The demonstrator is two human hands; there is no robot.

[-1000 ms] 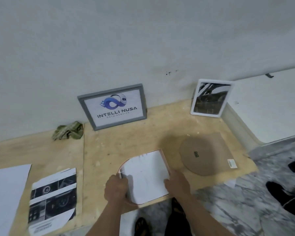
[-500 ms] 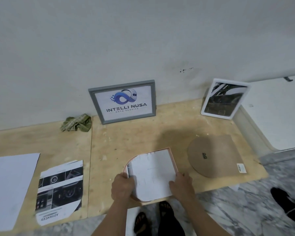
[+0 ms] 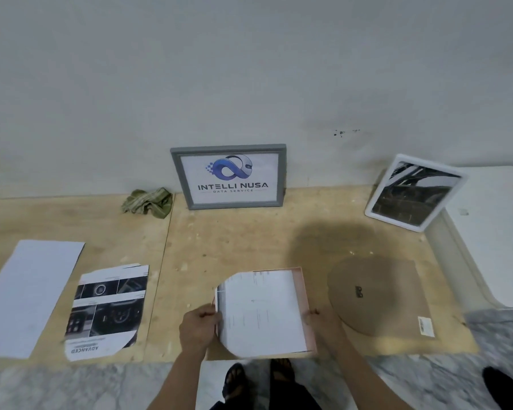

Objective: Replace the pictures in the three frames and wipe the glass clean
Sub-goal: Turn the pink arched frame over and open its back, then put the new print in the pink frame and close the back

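Since the earlier frame your view has swung left, so the whole bench has slid rightward in the picture, and your hands have shifted from the near edge of the sheet out to its two sides. Your left hand (image 3: 200, 328) pinches the left edge of the white paper (image 3: 261, 312), fingers curled closed on it. Your right hand (image 3: 323, 322) is at the right edge, touching the pink arched frame (image 3: 304, 294) that lies flat under the paper; motion blur makes it hard to say whether that hand grips the paper, the frame, or both. The paper, cut to an arch, covers nearly all of the frame, leaving a pink strip showing along the right and far sides.

Just right of it lies the brown backing board (image 3: 379, 294), arch-shaped, flat on the tabletop (image 3: 234, 241). At the back, the grey frame (image 3: 228, 176) with the Intelli Nusa logo stands leaning on the wall (image 3: 249, 69). The white frame (image 3: 415, 192) leans at the far right, tilted, holding a dark picture. A crumpled green cloth (image 3: 148, 201) sits just left of the grey frame. On the left of the tabletop lie a printed picture (image 3: 107, 310) with a trimmed corner and, beside it, a blank white sheet (image 3: 30, 294).
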